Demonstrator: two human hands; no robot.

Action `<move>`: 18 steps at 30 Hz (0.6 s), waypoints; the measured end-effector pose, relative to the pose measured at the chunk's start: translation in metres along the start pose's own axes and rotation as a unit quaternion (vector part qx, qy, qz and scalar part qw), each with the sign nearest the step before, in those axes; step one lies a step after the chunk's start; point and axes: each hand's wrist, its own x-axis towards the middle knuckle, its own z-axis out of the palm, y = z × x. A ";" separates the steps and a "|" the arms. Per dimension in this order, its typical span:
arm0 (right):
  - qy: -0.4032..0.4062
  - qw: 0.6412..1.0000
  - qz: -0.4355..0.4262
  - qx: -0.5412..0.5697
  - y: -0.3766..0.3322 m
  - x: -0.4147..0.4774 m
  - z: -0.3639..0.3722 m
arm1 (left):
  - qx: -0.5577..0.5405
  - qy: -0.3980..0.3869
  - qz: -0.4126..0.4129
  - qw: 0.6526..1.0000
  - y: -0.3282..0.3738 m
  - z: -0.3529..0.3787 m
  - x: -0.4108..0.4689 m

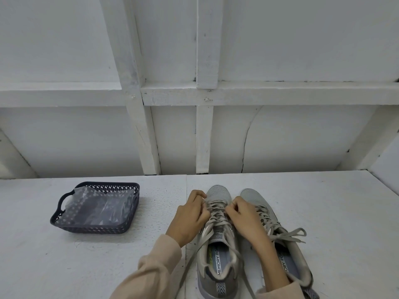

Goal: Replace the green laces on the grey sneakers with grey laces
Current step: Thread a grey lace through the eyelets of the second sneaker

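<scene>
Sneaker (219, 262): grey, grey lace (216, 214) loose toward 6 o'clock.
Left hand (190, 215): pinches lace, 9 o'clock side.
Right hand (246, 215): pinches lace, 3 o'clock side.

basket (95, 207) left on table (323, 201) | sneakers (218, 234) right, side by side | bag (97, 205) in basket

Plain workroom, exact kind unclear: white-painted timber-frame wall (259, 92), rough white tabletop (323, 201), plastic basket (95, 229).
</scene>
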 end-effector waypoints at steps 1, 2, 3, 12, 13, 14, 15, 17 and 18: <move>-0.003 1.000 0.004 0.008 0.000 0.000 0.000 | -0.008 0.003 -0.003 1.000 0.000 0.000 0.000; -0.004 1.000 0.007 0.021 0.001 0.000 0.000 | -0.013 0.007 -0.004 1.000 -0.001 0.000 0.001; -0.003 0.999 0.010 0.036 0.002 0.001 0.000 | -0.014 0.010 -0.005 1.000 -0.001 0.000 0.002; 0.017 0.996 0.000 0.087 0.003 -0.002 -0.006 | -0.103 0.036 -0.014 0.994 -0.007 0.002 -0.003; 0.010 0.996 0.006 0.084 0.002 -0.003 -0.006 | -0.108 0.029 -0.015 0.994 -0.008 0.002 -0.003; 0.004 0.996 0.011 0.083 0.002 -0.004 -0.006 | -0.110 0.023 -0.016 0.994 -0.007 0.001 -0.001; 0.002 0.996 0.016 0.083 0.001 -0.005 -0.006 | -0.107 0.017 -0.019 0.994 -0.007 0.000 0.000; 0.002 0.997 0.016 0.079 0.001 -0.004 -0.006 | -0.095 0.004 -0.027 0.995 -0.005 -0.004 0.004; 0.000 0.997 0.014 0.075 0.002 -0.003 -0.006 | -0.091 -0.003 -0.030 0.995 -0.004 -0.005 0.005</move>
